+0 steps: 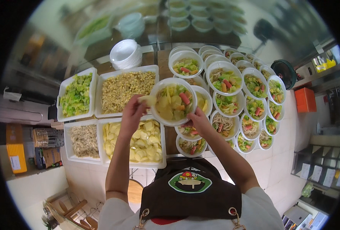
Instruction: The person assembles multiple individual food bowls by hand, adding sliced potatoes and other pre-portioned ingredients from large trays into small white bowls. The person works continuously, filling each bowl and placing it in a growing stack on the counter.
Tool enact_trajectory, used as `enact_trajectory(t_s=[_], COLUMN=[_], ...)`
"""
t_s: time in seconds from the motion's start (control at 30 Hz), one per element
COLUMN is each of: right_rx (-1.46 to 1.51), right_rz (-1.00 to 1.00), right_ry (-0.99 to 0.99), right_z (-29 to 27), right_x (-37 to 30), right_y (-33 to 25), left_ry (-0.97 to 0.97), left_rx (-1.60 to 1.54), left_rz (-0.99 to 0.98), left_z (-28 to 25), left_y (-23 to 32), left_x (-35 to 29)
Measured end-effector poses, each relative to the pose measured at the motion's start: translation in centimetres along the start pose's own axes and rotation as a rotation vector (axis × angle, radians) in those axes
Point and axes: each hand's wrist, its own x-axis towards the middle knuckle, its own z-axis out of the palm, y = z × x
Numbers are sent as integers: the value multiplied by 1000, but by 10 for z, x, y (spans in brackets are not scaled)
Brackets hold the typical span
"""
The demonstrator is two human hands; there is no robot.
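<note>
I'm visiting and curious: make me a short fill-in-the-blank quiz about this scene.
The bare hand with its grip on the round white plastic bowl is the ____ one.
The bare left hand holds thin sliced food coloured pale ____.
Among four white rectangular trays, chopped green leaves fill the far row's ____ one.
The nested round bowls beyond the trays are coloured ____.
Missing words: right; yellow; left; white.

I lose part of the right hand (pixel 196 121) under the bowl (pixel 165 122), and the reflected bowls (pixel 199 14) look blurred to me.
</note>
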Motion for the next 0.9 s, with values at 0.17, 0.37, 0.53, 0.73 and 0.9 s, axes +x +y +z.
enact_trajectory(t_s=[0.17,0.37,0.53,0.73,0.9], right_rx=[10,-5,-7,-60,-83], right_rz=[12,79,105,155,173], right_ry=[-10,36,0,19,181], right_z=[18,27,18,-9,-25], right_x=[-32,-60,-89,-127,-141], right_y=[18,37,36,46,52], left_ry=[-11,-86,-189,175,196], left_rx=[734,1021,827,988,1318], left_rz=[168,456,298,-201,-207], left_z=[30,66,62,-89,-43], left_y=[33,-1,10,-147,-164], left_x=[-8,-35,-47,-106,-154])
